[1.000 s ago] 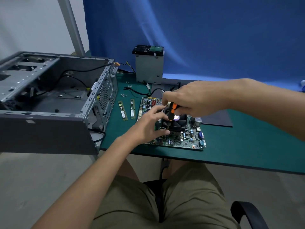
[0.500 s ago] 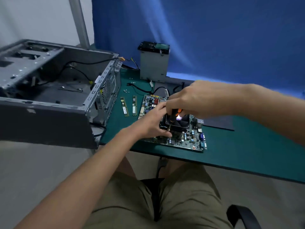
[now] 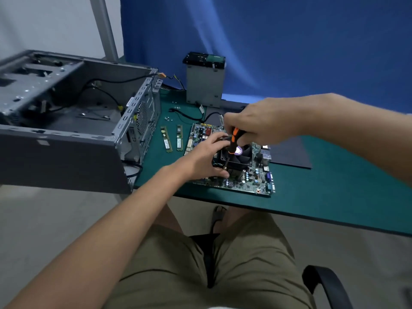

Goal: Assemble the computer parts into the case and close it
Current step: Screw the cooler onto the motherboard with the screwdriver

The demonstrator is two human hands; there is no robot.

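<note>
- Head view: right hand [image 3: 263, 122] is gripping the orange-black screwdriver [image 3: 234, 139], fingers curled round its handle, tip probably on a screw of the cooler [image 3: 242, 158].
- Curled fingers of the left hand [image 3: 200, 161] are clasping the cooler's near corner.
- Under it the motherboard [image 3: 252, 179] is lying by the worktop's [image 3: 334, 192] front edge, the case [image 3: 66, 152] standing open at its left edge.

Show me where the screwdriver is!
In the head view, the screwdriver is in the right hand, tip down at the cooler fan that the left hand grips, on the motherboard.
</note>
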